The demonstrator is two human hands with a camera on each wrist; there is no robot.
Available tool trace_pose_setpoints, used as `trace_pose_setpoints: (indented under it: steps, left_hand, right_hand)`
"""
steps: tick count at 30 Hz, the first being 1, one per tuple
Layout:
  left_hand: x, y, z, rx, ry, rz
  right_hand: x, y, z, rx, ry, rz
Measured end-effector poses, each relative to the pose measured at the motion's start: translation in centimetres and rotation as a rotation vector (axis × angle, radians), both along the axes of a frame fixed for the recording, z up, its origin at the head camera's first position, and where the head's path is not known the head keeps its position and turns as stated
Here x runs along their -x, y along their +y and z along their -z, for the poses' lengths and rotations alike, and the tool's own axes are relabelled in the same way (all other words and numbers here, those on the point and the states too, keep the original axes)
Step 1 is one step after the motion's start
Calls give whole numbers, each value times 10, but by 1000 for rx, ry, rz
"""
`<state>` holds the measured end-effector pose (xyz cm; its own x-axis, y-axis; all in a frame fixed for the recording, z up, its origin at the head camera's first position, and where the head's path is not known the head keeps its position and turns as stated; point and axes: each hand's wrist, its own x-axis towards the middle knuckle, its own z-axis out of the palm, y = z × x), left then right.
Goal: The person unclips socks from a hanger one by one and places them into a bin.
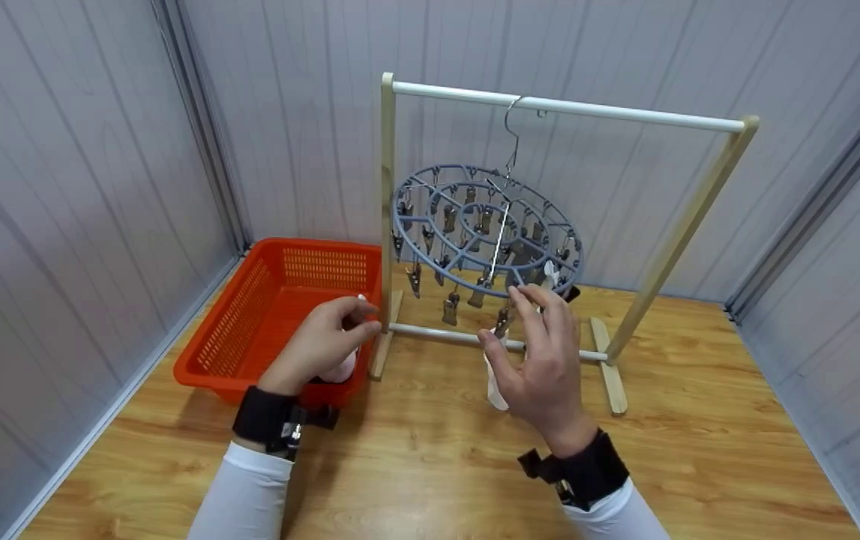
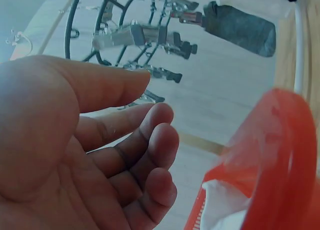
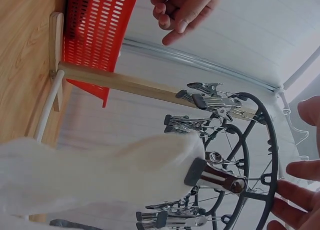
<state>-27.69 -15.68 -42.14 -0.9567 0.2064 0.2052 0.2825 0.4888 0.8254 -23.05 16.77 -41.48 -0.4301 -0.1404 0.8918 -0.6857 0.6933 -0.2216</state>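
Note:
A round grey clip hanger [image 1: 398, 214] hangs tilted from a rack by its metal hook, with several metal clips below it. My right hand [image 1: 546, 367] is at its near edge, thumb and fingers apart; in the right wrist view, fingertips touch the rim [image 3: 273, 150]. A white sock [image 3: 125, 172] hangs in a clip with a dark tip. The left wrist view also shows a dark grey sock [image 2: 242, 30] clipped up. My left hand [image 1: 325, 337], loosely curled and holding nothing, is over the right side of an orange basket [image 1: 212, 379]. A pale cloth [image 1: 340, 371] lies partly hidden beneath it.
The rack has a white top bar [image 1: 624, 112], wooden uprights [image 1: 388, 187] and feet on a wood-grain surface [image 1: 430, 480]. Its left upright stands close beside the basket. Pale panel walls [image 1: 85, 187] rise at the back, left and right.

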Motion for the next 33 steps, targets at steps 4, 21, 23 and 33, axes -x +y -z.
trace_pose_setpoints:
  steps: [4,21,23,33]
  left_hand:
    - [-2,5,0,-12,-16,20]
    - [-7,38,5,-4,13,202]
    - [-7,42,7,-8,16,216]
    - [-8,64,19,-48,10,258]
  right_hand:
    - [2,3,-2,25,26,-5]
    - [8,3,2,-6,-67,167]
    - [8,1,2,-13,-55,153]
    - [4,-1,3,-30,-37,50]
